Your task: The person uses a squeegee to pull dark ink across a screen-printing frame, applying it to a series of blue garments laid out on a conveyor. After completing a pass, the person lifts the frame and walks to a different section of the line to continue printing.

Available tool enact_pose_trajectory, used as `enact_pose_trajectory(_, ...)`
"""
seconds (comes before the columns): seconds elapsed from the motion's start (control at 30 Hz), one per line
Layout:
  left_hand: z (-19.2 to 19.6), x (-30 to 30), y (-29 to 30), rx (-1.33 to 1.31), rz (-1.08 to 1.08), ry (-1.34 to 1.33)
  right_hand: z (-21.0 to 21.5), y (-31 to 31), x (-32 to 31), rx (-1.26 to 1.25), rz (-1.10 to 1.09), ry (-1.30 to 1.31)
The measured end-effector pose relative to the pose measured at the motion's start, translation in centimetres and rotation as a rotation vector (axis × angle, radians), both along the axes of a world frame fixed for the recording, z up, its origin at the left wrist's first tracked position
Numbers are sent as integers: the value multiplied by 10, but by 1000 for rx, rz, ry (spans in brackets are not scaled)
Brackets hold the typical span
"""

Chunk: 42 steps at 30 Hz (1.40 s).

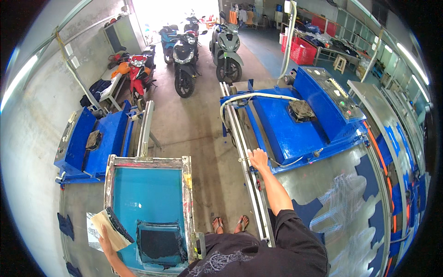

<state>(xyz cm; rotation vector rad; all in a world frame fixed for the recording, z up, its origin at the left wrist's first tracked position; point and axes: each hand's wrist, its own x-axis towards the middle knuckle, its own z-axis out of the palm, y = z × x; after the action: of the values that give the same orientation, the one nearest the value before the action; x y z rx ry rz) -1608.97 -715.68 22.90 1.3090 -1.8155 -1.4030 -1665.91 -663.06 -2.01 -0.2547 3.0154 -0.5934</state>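
Observation:
My left hand is closed on a squeegee, a pale wooden board whose edge is coated in black ink. The squeegee is tilted at the left side of a screen printing frame. Inside that worn frame is a teal mesh with a dark, ink-covered rectangle near its lower end. My right arm reaches forward to the metal rail beside a blue machine. There my right hand is closed at the machine's near corner; what its fingers hold is hidden.
Dark blue fabric pieces lie on the right-hand table. Another blue machine stands over the left table. Between the tables runs a concrete floor aisle, where my sandalled feet stand. Parked motorbikes and red crates are farther back.

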Motion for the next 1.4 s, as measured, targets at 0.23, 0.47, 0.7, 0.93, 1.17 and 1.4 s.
enact_pose_trajectory(0.23,-14,-45,-6,-175,50,-135,-23,16,21,-49,7,128)
enact_pose_trajectory(0.47,-52,-103,50,-171,-2,-152,-25,49,124,-86,-121,154)
enact_pose_trajectory(0.7,-67,-122,60,-138,-53,-125,20,84,214,12,-31,-100)
enact_pose_trajectory(0.93,-71,-139,52,-173,-65,-136,175,298,204,-40,-496,910)
enact_pose_trajectory(1.17,-35,-135,-8,-198,-45,-114,258,491,193,372,-1182,384)
enact_pose_trajectory(1.4,5,-96,-53,-172,0,-101,232,553,233,586,-1268,464)
